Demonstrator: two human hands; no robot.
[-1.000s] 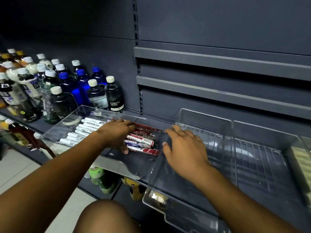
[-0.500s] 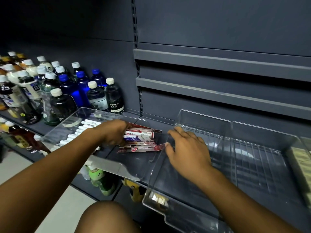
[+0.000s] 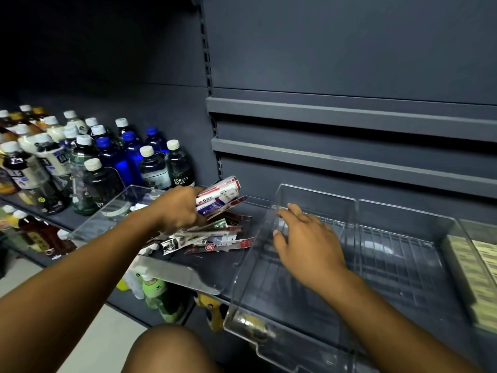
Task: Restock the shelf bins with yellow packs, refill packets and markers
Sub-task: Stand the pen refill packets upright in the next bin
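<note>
Square up the packets (image 3: 219,199) before setting them down: flat, slippery, fanned at a tilt, ends poking toward 1 o'clock. Gripped as a bunch in the left hand (image 3: 177,208), fingers curled round them, raised just above the left bin (image 3: 172,273), at 10 o'clock from frame centre. Red-and-white print, a little purple; thin sleeves, likely to slide apart under a slack grip. Probably bound for the empty bin (image 3: 317,196) at 3 o'clock, so carry low and level. At 5 o'clock of the bunch, loose packets (image 3: 215,239) scattered crosswise on the bin floor; gather and align those too. White markers (image 3: 138,206) peeking out at 9 o'clock, mostly hidden. Right hand (image 3: 304,238) relaxed, fingers laid straight on the empty bin's side wall, holding nothing; use it to steady that bin. Yellow packs (image 3: 484,265) far out at 3 o'clock, bottles (image 3: 153,168) behind at 10 o'clock
</note>
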